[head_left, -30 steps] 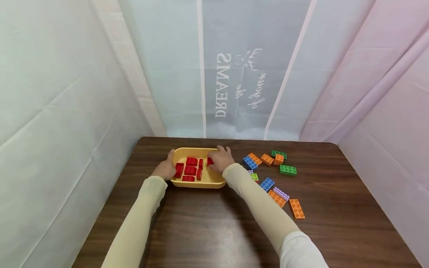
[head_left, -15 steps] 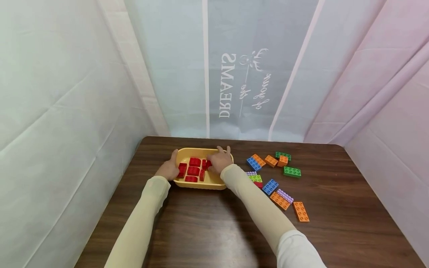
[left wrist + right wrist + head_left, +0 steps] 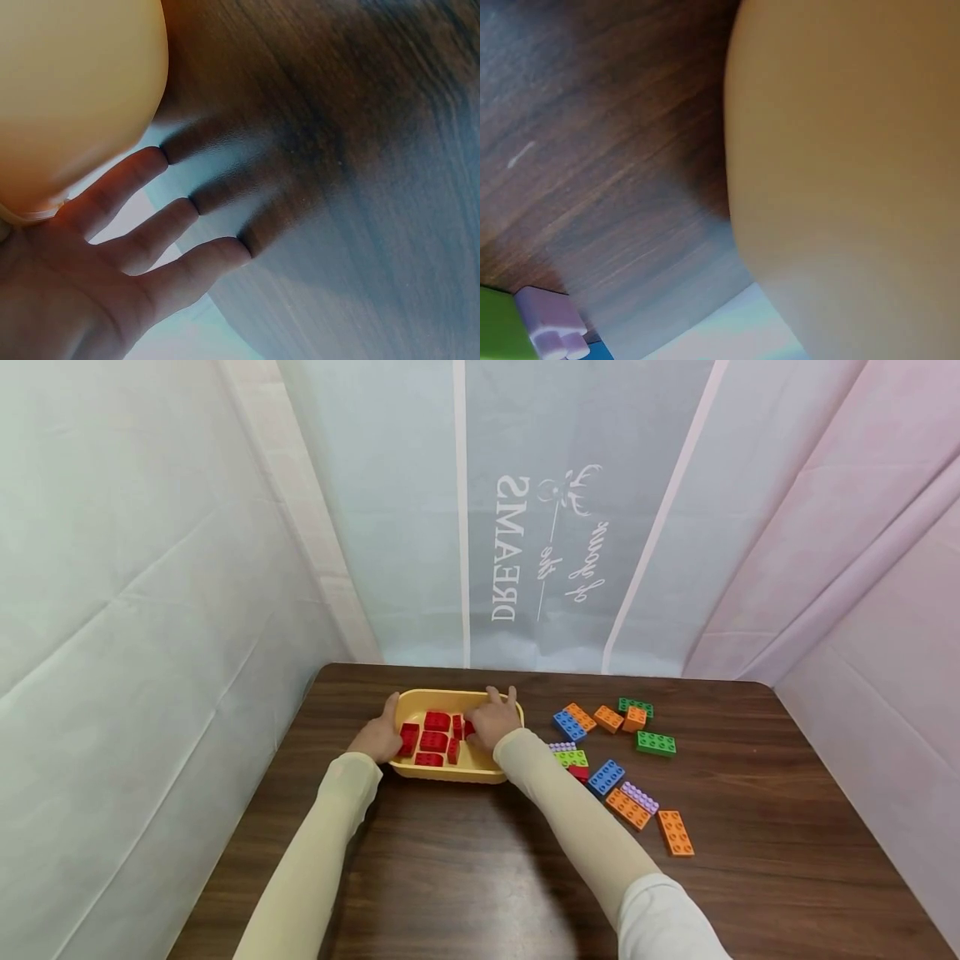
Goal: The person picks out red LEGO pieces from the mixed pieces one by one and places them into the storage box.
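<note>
A yellow plastic tray stands near the back of the table with several red toy bricks spread across its left and middle part. My left hand holds the tray's left end, its thumb over the rim; in the left wrist view three fingers extend below the tray wall with their tips at the tabletop. My right hand reaches over the right end and pinches a red brick inside, mostly covered by the fingers. In the right wrist view the tray's outer wall hides that hand.
Right of the tray lie loose bricks: blue, green, orange and purple. A lime brick and a red one sit close to the right forearm. A pale curtain hangs behind the table's back edge.
The right hand has brought its red brick leftward, up close to the small red bricks in the tray. The left hand keeps its hold on the tray; the head view has shifted slightly.
</note>
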Available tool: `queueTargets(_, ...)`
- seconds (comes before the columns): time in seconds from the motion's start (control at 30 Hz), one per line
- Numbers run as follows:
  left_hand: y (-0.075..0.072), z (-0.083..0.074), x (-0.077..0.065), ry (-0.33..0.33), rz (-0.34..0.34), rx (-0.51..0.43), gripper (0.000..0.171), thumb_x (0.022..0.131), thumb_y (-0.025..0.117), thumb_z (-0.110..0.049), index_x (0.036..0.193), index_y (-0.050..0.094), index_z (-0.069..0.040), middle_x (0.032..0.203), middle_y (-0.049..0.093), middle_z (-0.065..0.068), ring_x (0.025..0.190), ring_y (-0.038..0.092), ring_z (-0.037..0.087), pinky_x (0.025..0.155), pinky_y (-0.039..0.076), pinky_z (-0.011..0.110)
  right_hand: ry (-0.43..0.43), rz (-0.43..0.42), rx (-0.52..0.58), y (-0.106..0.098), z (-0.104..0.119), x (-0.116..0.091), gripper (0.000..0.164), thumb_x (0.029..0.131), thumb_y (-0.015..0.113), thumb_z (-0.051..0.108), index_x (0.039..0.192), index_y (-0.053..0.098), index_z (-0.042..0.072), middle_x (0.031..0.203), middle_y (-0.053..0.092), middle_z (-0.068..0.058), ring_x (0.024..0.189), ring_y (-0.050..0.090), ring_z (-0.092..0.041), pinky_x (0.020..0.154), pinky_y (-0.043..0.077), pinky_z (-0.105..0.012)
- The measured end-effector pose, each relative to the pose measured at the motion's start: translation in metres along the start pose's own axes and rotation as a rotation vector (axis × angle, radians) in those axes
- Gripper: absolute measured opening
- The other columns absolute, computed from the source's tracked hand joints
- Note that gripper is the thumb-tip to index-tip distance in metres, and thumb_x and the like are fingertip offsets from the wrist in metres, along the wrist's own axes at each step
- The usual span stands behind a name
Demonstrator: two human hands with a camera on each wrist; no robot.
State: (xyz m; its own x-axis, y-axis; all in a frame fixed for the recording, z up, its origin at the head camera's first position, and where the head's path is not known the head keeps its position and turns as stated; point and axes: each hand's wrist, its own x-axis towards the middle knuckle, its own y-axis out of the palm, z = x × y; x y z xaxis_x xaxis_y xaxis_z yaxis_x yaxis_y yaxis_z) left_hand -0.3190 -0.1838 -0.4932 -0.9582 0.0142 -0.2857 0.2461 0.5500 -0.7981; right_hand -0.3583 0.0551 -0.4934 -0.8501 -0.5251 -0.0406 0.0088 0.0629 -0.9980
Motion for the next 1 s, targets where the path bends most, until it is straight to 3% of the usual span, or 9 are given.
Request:
queueTargets(0.3,0.0011,-0.0009,-0.0005,0.006,-0.007,0.0,0.082,0.095,0.048,-0.008,0.162,0.001,-0.015,0.114,0.064,0.026,0.087,0.061,0.033,0.087,0.048,0.051,0.009,-0.004,-0.019,0.0,-0.0008,-0.002,0.032,0.091,0.075,0.04,0.119,0.074,0.025,0.118,0.071,0.001,0.139,0.03,-0.034,0.108,0.015,-0.072)
queueTargets(0.53,0.0003,-0.0019,0.001,-0.002,-0.001,-0.019,0.084,0.094,0.049,-0.006,0.163,0.0,-0.014,0.123,0.06,0.028,0.092,0.06,0.033,0.089,0.047,0.052,0.043,0.003,-0.076,-0.0038,-0.0013,-0.0054,0.03,0.094,0.072,0.035,0.123,0.073,0.026,0.12,0.071,0.002,0.139,0.031,-0.033,0.109,0.017,-0.07)
queueTargets(1.0,0.0006,0.0006,-0.0002,-0.006,0.002,-0.024,0.084,0.095,0.049,-0.006,0.162,0.0,-0.014,0.121,0.061,0.027,0.091,0.06,0.034,0.088,0.048,0.051,0.052,0.034,-0.007,-0.0033,-0.0073,-0.0069,0.043,0.094,0.071,0.037,0.134,0.067,0.022,0.133,0.065,0.001,0.144,0.026,-0.032,0.112,0.008,-0.069)
